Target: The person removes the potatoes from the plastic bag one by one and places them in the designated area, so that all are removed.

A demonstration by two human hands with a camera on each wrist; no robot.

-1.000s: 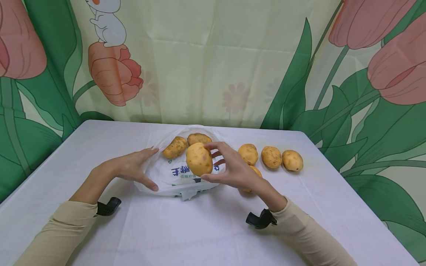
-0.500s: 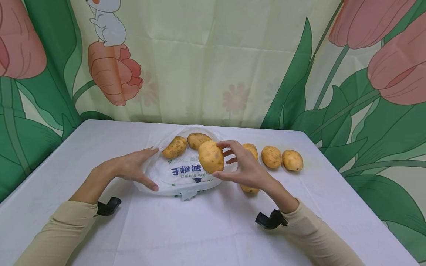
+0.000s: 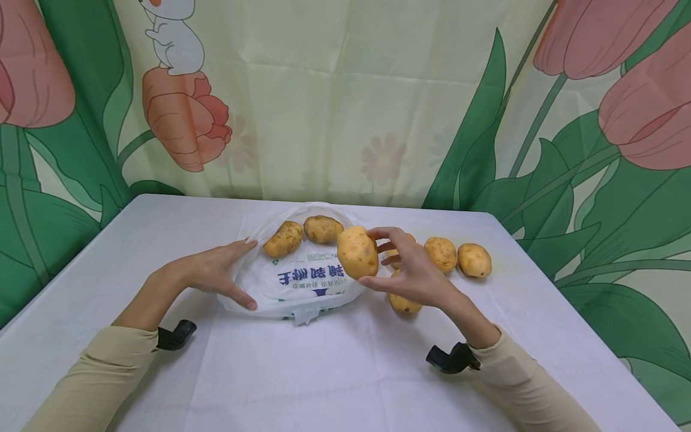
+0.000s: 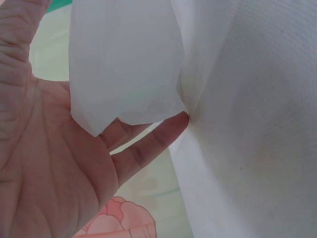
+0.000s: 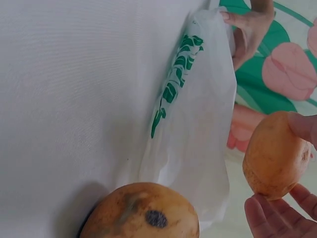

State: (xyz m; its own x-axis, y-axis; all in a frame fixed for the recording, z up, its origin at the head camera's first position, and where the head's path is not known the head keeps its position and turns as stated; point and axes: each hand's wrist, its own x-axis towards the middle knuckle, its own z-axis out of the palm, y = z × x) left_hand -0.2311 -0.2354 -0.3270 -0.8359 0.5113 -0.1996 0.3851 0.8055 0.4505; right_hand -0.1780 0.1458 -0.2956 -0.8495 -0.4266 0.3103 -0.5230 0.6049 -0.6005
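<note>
My right hand (image 3: 414, 269) holds a yellow potato (image 3: 357, 252) up between thumb and fingertips, over the right edge of a white plastic bag (image 3: 302, 300). In the right wrist view the same potato (image 5: 275, 154) is gripped at both ends. The bag lies open on the table, blue and green print showing inside. Two browner potatoes, one on the left (image 3: 284, 239) and one behind (image 3: 323, 229), lie in it. My left hand (image 3: 216, 273) stays spread against the bag's left rim. In the left wrist view the bag's edge (image 4: 126, 64) hangs in front of the fingers.
To the right of the bag several more potatoes lie on the white-covered table (image 3: 302, 378), including a near one (image 3: 405, 302), a middle one (image 3: 440, 255) and a far-right one (image 3: 475, 260). A tulip-printed curtain (image 3: 345, 120) hangs behind the table.
My right hand has moved right with the potato, from over the middle of the bag to its right edge. The left hand and the bag have stayed put.
</note>
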